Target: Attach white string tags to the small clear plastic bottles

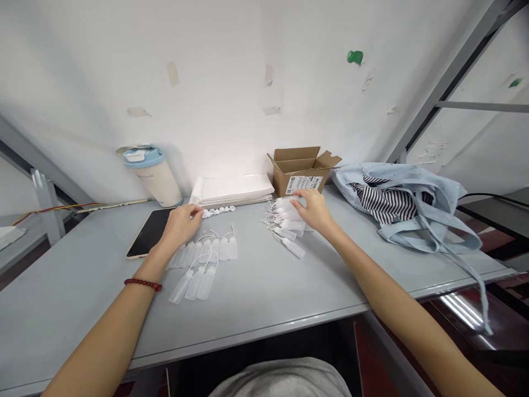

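Note:
My left hand (184, 223) is at the left end of a row of small white caps (220, 210), its thumb and fingertips pressed together; whatever lies between them is too small to make out. Below it, translucent bottles with thin white tubes (204, 284) lie side by side on the grey table (256, 309). On the right, my right hand (312, 208) rests over the back of a pile of similar bottles (291, 226), thumb and forefinger apart. Its other fingers are partly hidden, and I see nothing held in it.
A black-screened phone (149, 234) lies beside my left hand, with a cream and blue tumbler (155, 176) behind. White papers (233, 189) and an open cardboard box (300, 173) stand near the wall. A light blue bag (397, 193) lies at the right.

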Motion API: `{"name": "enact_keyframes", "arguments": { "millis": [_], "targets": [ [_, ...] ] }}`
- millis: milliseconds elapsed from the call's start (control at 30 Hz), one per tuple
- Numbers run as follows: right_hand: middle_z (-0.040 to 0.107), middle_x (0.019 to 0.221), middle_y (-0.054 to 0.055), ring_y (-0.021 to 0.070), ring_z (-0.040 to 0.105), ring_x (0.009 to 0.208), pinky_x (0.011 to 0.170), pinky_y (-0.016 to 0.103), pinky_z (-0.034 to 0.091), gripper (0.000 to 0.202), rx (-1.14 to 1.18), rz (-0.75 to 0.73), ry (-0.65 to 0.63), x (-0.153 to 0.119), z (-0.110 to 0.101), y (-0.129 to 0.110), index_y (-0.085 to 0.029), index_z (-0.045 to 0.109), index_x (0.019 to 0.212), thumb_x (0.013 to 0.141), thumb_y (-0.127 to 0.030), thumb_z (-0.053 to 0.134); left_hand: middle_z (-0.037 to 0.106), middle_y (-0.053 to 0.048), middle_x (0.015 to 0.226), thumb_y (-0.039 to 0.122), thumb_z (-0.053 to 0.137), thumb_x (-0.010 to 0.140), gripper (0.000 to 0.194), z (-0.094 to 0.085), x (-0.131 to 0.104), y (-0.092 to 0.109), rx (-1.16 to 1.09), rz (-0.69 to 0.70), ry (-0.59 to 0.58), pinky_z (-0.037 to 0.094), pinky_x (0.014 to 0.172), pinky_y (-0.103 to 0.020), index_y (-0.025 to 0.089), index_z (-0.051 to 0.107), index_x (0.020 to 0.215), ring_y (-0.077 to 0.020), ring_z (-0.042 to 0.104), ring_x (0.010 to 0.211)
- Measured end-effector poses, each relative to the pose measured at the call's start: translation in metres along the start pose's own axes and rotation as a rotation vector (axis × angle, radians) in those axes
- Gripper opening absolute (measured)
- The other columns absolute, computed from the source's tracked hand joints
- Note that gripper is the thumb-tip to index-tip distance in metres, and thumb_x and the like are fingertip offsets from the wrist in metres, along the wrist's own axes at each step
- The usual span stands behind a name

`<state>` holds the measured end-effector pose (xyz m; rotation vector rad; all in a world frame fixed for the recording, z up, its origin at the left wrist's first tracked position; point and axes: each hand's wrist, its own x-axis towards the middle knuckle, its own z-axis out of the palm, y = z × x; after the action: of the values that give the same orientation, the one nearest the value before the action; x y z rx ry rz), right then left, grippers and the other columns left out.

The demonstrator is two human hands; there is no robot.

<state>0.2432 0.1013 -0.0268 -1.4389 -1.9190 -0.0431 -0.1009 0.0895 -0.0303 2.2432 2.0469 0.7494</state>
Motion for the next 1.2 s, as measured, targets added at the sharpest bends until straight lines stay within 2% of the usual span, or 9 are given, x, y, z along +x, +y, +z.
{"name": "enact_keyframes", "arguments": {
  "millis": [133,267,433,700,833,967,1100,1200],
  "targets": [
    [0.067,0.107,0.012,0.0301,0.055,0.102,0.083,0.042,0.041,0.019,-0.079,-0.116,0.147,-0.008,-0.003,-0.013,-0.015,0.063,0.101,0.084,-0.019,0.056,0.072,-0.011,0.095,0.031,0.041,0.079,0.031,0.001,0.003,-0.005,0.061,0.025,-0.026,0.045,0.085,-0.037,0.017,0.068,0.085,-0.0274,0.063,0.092],
    [0.066,0.105,0.011,0.0263,0.055,0.099,0.083,0.040,0.040,0.014,-0.021,-0.267,0.181,-0.018,-0.003,-0.032,-0.016,0.062,0.098,0.087,-0.019,0.052,0.071,-0.012,0.095,0.031,0.041,0.080,0.033,-0.006,0.005,-0.014,0.107,0.007,0.015,0.045,0.088,-0.040,0.015,0.069,0.088,-0.0293,0.061,0.096],
    [0.066,0.103,0.010,0.0239,0.054,0.097,0.081,0.037,0.040,0.013,0.081,-0.374,0.088,-0.031,0.008,-0.048,-0.017,0.061,0.096,0.089,-0.017,0.050,0.071,-0.013,0.091,0.031,0.042,0.080,0.033,-0.009,0.005,-0.020,0.131,-0.003,-0.001,0.044,0.089,-0.044,0.015,0.070,0.087,-0.0310,0.061,0.094],
    [0.066,0.099,0.011,0.0231,0.054,0.094,0.081,0.038,0.040,0.014,0.150,-0.481,-0.167,-0.051,0.023,-0.071,-0.015,0.060,0.100,0.090,-0.017,0.050,0.071,-0.012,0.093,0.031,0.047,0.077,0.040,0.006,0.006,-0.017,0.147,0.088,-0.094,0.043,0.090,-0.042,0.015,0.070,0.106,-0.0303,0.060,0.092],
    [0.065,0.099,0.011,0.0234,0.054,0.095,0.081,0.037,0.040,0.014,0.169,-0.485,-0.232,-0.057,0.024,-0.077,-0.015,0.059,0.100,0.091,-0.020,0.050,0.071,-0.012,0.093,0.027,0.045,0.076,0.039,0.010,0.006,-0.020,0.138,0.133,-0.126,0.044,0.088,-0.040,0.015,0.070,0.104,-0.0302,0.059,0.093],
    [0.066,0.097,0.010,0.0215,0.056,0.091,0.080,0.036,0.039,0.013,0.202,-0.440,-0.308,-0.058,0.027,-0.082,-0.016,0.060,0.097,0.091,-0.021,0.050,0.071,-0.012,0.086,0.028,0.048,0.076,0.031,0.011,0.007,-0.021,0.129,0.105,-0.121,0.045,0.082,-0.039,0.016,0.071,0.093,-0.0314,0.059,0.092],
    [0.066,0.084,0.007,0.0162,0.057,0.075,0.070,0.029,0.038,0.015,0.204,-0.310,-0.410,-0.054,0.030,-0.093,-0.014,0.061,0.087,0.088,-0.012,0.046,0.070,-0.011,0.079,0.032,0.051,0.076,0.024,0.010,0.007,-0.021,0.120,0.089,-0.121,0.046,0.076,-0.038,0.017,0.069,0.082,-0.0314,0.060,0.087],
    [0.064,0.074,0.005,0.0132,0.054,0.063,0.058,0.024,0.034,0.015,0.197,-0.175,-0.495,-0.050,0.033,-0.103,-0.015,0.059,0.079,0.086,-0.014,0.046,0.070,-0.011,0.081,0.034,0.052,0.076,0.023,0.008,0.005,-0.021,0.112,0.096,-0.122,0.046,0.078,-0.038,0.017,0.067,0.080,-0.0302,0.061,0.086]
  ]
}}
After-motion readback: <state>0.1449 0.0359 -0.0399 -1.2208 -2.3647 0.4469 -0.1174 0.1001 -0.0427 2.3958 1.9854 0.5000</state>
